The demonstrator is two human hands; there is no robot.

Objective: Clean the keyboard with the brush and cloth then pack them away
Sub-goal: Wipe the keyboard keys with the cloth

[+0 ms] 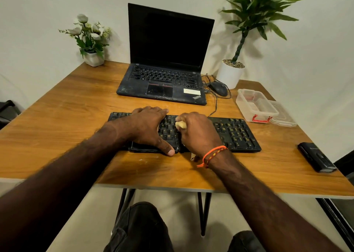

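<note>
A black keyboard lies across the near middle of the wooden table. My left hand rests flat on its left half, fingers spread, thumb at the front edge. My right hand is curled round a pale wooden brush handle and holds it over the middle keys. The brush's bristles are hidden under the hand. A small pale scrap shows under my right wrist at the keyboard's front edge; I cannot tell what it is. No cloth is in plain view.
An open black laptop stands behind the keyboard, with a wired mouse to its right. A clear plastic box and its lid sit at the right. A black case lies near the right edge. Two potted plants stand at the back corners.
</note>
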